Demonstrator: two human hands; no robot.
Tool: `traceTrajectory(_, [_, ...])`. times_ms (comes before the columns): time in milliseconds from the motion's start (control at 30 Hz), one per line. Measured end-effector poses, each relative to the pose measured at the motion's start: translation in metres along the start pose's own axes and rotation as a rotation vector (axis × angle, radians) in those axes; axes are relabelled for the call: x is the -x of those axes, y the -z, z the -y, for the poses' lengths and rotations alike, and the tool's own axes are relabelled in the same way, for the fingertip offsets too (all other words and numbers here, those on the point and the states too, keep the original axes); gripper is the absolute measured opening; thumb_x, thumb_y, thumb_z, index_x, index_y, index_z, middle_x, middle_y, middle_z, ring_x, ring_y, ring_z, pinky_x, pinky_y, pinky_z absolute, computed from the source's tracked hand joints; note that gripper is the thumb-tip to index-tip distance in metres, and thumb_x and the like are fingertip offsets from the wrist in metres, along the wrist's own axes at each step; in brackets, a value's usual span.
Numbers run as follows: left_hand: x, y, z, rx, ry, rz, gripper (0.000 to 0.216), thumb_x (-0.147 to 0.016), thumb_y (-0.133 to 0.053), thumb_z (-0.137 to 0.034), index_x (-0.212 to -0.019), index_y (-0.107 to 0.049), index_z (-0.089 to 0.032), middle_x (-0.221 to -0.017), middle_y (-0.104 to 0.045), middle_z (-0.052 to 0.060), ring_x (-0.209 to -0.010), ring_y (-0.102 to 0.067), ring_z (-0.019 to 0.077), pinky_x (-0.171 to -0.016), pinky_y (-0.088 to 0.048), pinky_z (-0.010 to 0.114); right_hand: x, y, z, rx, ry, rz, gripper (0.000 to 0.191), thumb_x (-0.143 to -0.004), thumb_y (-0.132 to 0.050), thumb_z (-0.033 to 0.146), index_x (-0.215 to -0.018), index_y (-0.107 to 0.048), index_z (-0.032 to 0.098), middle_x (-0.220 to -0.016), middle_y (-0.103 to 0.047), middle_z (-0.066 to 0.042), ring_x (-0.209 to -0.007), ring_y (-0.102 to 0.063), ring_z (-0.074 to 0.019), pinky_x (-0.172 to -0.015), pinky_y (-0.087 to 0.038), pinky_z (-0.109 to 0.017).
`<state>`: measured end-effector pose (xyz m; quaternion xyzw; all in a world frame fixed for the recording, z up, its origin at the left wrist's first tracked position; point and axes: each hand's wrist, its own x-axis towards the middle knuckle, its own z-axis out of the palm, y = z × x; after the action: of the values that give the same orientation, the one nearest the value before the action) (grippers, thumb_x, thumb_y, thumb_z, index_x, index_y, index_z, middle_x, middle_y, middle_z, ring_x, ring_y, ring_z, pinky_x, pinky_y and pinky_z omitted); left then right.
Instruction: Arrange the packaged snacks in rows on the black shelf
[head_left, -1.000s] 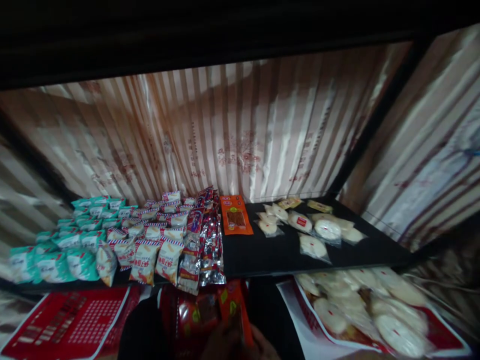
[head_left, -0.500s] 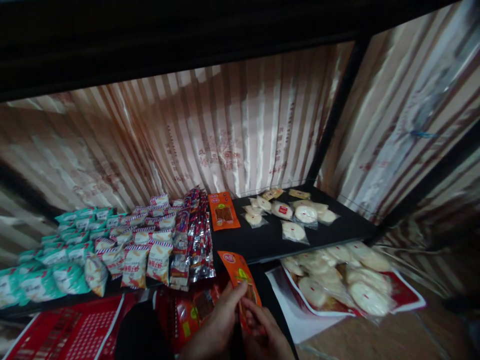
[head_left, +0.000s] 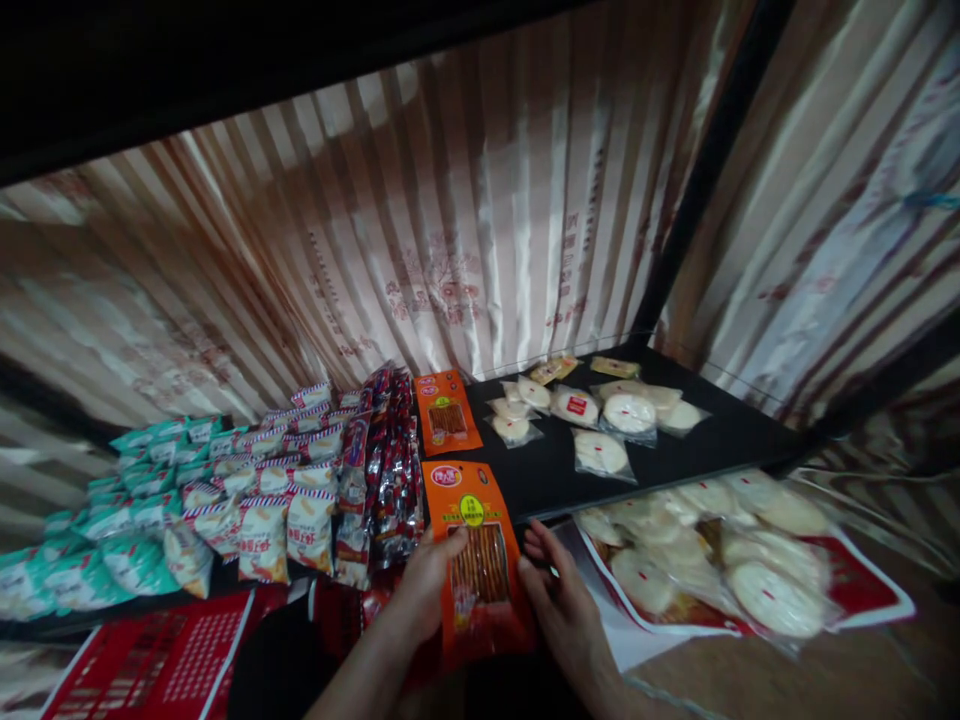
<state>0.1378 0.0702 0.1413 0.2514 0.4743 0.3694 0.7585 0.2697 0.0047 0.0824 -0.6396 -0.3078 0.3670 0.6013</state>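
Observation:
An orange snack packet (head_left: 480,560) with a clear window showing brown sticks faces up in front of me. My left hand (head_left: 424,590) grips its left side, the thumb lying on the front. Beside the packet's right edge is my right hand (head_left: 562,595), its fingers apart; whether a fingertip touches the edge I cannot tell. Just beyond, an orange packet of the same kind (head_left: 448,412) lies on the black shelf (head_left: 540,490), next to a row of dark red foil packets (head_left: 390,470).
Left on the shelf sit white striped snack bags (head_left: 262,530) and teal bags (head_left: 139,565). Clear-wrapped pale round pieces (head_left: 630,412) lie to the right. Below are a red basket (head_left: 157,650) and an opened bag of more rounds (head_left: 862,595). A black post (head_left: 705,170) stands behind.
The held packet has turned face-up and moved forward to the shelf's front edge. My right hand has let go of it and opened at its right side. The view has tilted slightly.

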Motion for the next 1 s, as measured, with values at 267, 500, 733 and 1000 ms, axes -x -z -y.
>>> traceTrajectory(267, [-0.015, -0.003, -0.002, -0.035, 0.086, 0.07, 0.029, -0.063, -0.071, -0.025, -0.088, -0.064, -0.012, -0.077, -0.07, 0.008, -0.066, -0.065, 0.0209, -0.063, -0.049, 0.032, -0.032, -0.004, 0.017, -0.289, -0.326, 0.268, 0.072, -0.06, -0.071, 0.052, -0.121, -0.047, 0.021, -0.08, -0.07, -0.002, -0.076, -0.067, -0.0233, -0.071, -0.052, -0.035])
traceTrajectory(500, [-0.033, -0.012, -0.009, -0.094, 0.059, -0.051, 0.021, -0.061, -0.066, -0.02, -0.081, -0.062, -0.014, -0.065, -0.066, 0.004, -0.061, -0.063, 0.0201, -0.054, -0.046, 0.027, -0.055, -0.015, 0.02, -0.31, -0.258, 0.221, 0.061, -0.058, -0.072, 0.045, -0.107, -0.046, 0.021, -0.076, -0.069, -0.002, -0.074, -0.066, -0.0234, -0.066, -0.05, -0.033])
traceTrajectory(733, [-0.059, -0.023, -0.019, -0.011, -0.082, -0.085, 0.039, -0.058, -0.062, -0.007, -0.095, -0.059, -0.016, -0.071, -0.068, 0.002, -0.062, -0.065, 0.0176, -0.062, -0.05, 0.028, -0.086, -0.03, 0.019, -0.314, -0.203, 0.289, 0.056, -0.062, -0.069, 0.038, -0.109, -0.044, 0.021, -0.074, -0.068, -0.001, -0.065, -0.065, -0.0211, -0.06, -0.05, -0.032])
traceTrajectory(1000, [-0.097, -0.022, -0.024, -0.046, -0.164, -0.203, 0.061, -0.064, -0.064, -0.007, -0.12, -0.047, -0.02, -0.106, -0.065, 0.008, -0.099, -0.062, 0.0227, -0.083, -0.049, 0.03, -0.155, -0.049, 0.002, 0.088, -0.036, 0.254, 0.044, -0.069, -0.06, 0.033, -0.111, -0.056, 0.022, -0.076, -0.069, -0.001, -0.072, -0.065, -0.0211, -0.067, -0.049, -0.032])
